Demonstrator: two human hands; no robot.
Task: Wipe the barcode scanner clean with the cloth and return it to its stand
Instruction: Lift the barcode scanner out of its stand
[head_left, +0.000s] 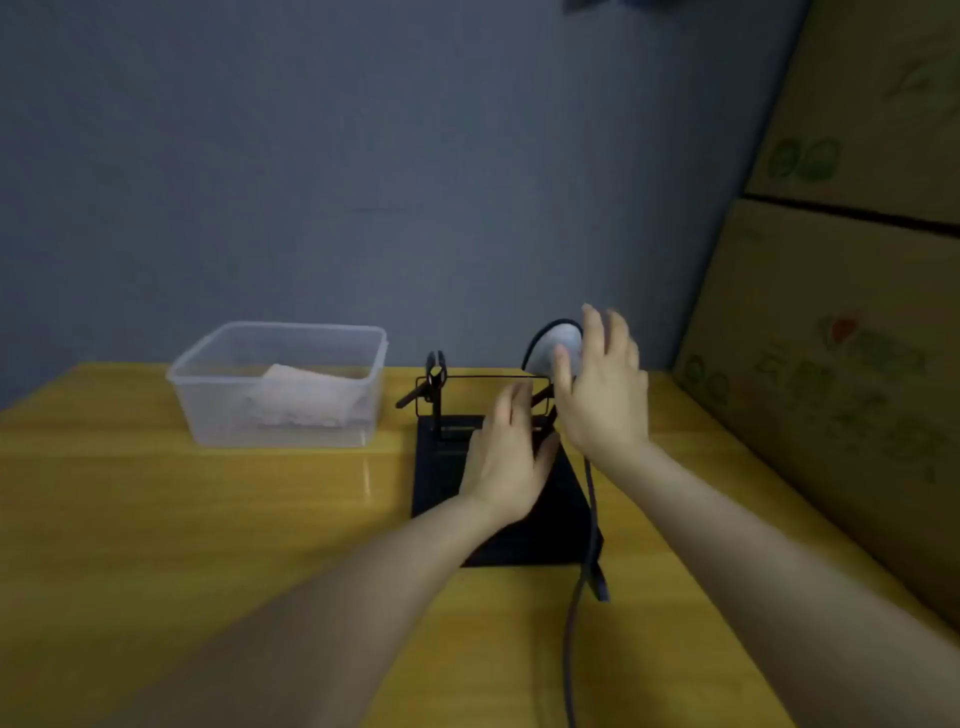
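The barcode scanner (560, 345), with a pale grey head, sits at the right end of the black wire stand (441, 387), whose black base plate (441, 467) lies on the yellow table. My right hand (605, 395) is raised beside the scanner head with straight, spread fingers; its thumb lies against the head, and no closed grip shows. My left hand (506, 460) hovers flat over the base plate, just left of the scanner's handle, holding nothing. The pinkish-white cloth (306, 397) lies in the clear plastic box. The scanner's handle is hidden behind my hands.
The clear plastic box (208, 374) stands left of the stand on the yellow table (208, 519). The scanner's dark cable (574, 623) runs down toward the front edge. Cardboard boxes (831, 364) are stacked along the right side. A grey wall stands behind.
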